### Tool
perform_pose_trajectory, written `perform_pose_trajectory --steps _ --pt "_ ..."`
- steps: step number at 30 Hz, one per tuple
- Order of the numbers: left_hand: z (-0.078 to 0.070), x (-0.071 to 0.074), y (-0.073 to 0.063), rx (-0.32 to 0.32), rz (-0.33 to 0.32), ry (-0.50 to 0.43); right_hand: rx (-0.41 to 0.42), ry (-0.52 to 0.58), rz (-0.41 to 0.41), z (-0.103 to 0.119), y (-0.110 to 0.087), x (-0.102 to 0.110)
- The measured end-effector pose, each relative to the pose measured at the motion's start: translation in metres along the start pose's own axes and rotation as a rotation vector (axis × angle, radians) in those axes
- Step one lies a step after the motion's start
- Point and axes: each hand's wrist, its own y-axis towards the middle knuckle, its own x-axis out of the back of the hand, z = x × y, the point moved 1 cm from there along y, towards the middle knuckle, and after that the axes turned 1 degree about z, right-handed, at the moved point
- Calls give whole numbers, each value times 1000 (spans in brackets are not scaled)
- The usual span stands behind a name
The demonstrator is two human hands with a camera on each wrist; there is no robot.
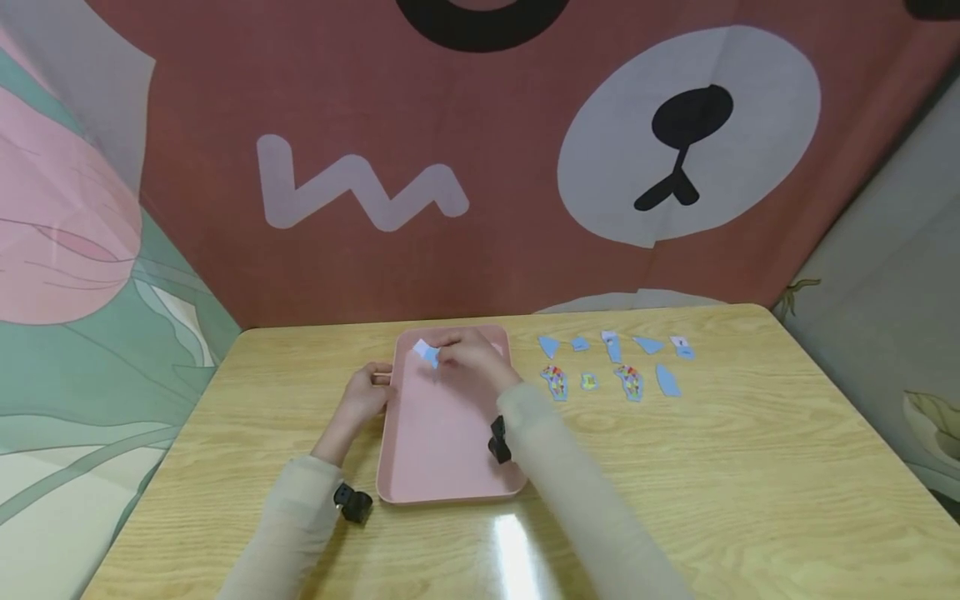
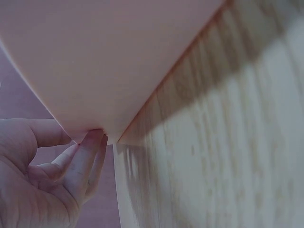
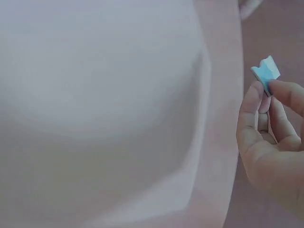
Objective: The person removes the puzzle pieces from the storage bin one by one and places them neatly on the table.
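A small blue and white puzzle piece (image 1: 429,353) is pinched between the thumb and fingers of my right hand (image 1: 472,354), over the far part of a shallow pink tray (image 1: 442,450). In the right wrist view the piece (image 3: 267,73) has a notched edge and sticks up from the fingertips. My left hand (image 1: 365,393) grips the tray's left side. The left wrist view has the thumb and fingers of this hand (image 2: 52,175) at the tray wall (image 2: 104,71), on either side of its edge.
Several flat puzzle pieces lie in two rows right of the tray, among them a plain blue one (image 1: 667,381) and two with multicoloured patterns, such as the near-left one (image 1: 556,382). A printed cloth (image 1: 510,267) hangs behind the wooden table (image 1: 750,467).
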Motion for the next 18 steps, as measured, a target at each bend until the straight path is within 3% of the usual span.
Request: perform_pose_trajectory --steps 6,18 --pt "-1 1 -1 8 7 13 -75 137 -43 6 2 11" --pt "1 1 1 10 6 10 -25 282 18 12 -16 53"
